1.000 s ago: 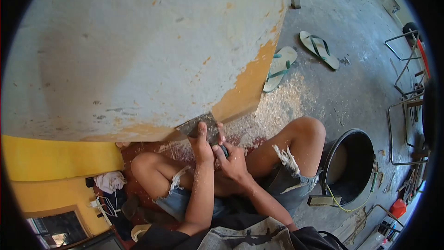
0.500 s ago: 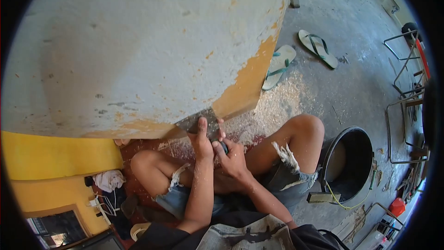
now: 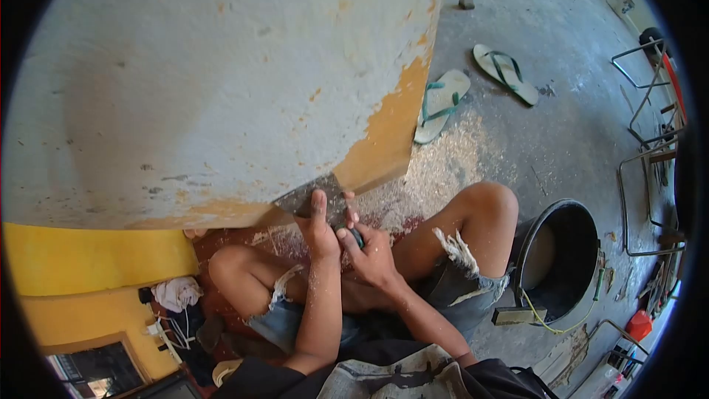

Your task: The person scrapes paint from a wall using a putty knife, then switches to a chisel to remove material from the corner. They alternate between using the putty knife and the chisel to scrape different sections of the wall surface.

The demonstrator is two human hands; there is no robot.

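A wide metal scraper lies with its blade against the lower edge of the wall, whose whitish coat is chipped and shows orange-tan patches. My right hand is wrapped round the scraper's dark handle. With thumb up along the blade and fingers behind it, my left hand grips the metal part. Both hands are close together between my bent knees. Pale dust clings to my forearms. Part of the blade and most of the handle are hidden by my hands.
Flaked scrapings cover the floor by the wall corner. Two flip-flops lie beyond them. A black bucket stands by my right knee, with a wooden block beside it. Metal-framed chairs line the right side.
The wall edge appears slightly lower and farther left in the view. My hands and the scraper have moved a little left along with it; the grip is unchanged.
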